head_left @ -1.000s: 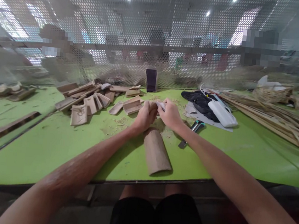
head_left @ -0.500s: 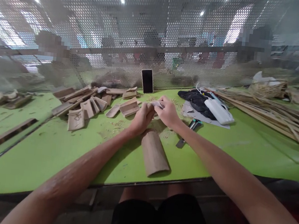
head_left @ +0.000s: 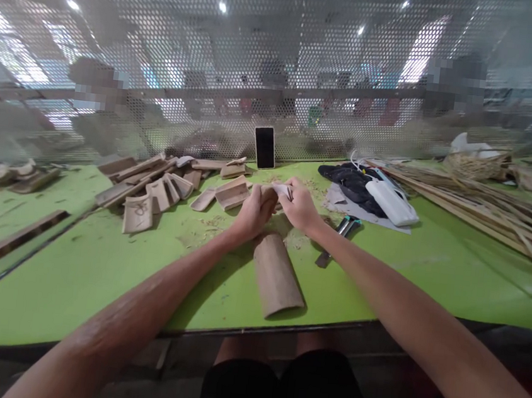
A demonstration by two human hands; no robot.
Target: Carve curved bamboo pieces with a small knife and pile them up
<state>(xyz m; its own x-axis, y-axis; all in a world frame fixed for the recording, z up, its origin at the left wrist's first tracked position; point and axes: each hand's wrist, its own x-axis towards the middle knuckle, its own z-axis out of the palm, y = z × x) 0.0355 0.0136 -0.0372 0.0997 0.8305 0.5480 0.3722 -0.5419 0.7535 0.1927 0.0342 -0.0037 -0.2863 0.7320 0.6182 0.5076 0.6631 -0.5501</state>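
Note:
My left hand (head_left: 255, 214) is closed around a small bamboo piece (head_left: 269, 195), mostly covered by the fingers. Pinched in my right hand (head_left: 301, 206) is a small folded pale sheet (head_left: 283, 190) that looks like sandpaper, pressed against the bamboo piece. Both hands meet just above the table, beyond a large half-round bamboo section (head_left: 279, 279) lying curved side up near the front edge. A utility knife (head_left: 338, 238) with a teal end lies beside my right forearm.
Cut bamboo pieces (head_left: 152, 195) are heaped left of my hands on the green table (head_left: 119, 278). A phone (head_left: 264, 147) stands against the perforated screen (head_left: 199, 110). To the right lie a black cloth (head_left: 350, 186), a white power bank-like device (head_left: 392, 203) and long bamboo strips (head_left: 493, 204).
Both hands keep their grip, and the pale sheet has shifted slightly against the bamboo piece. The whole view has moved a little; the things on the table stay in place.

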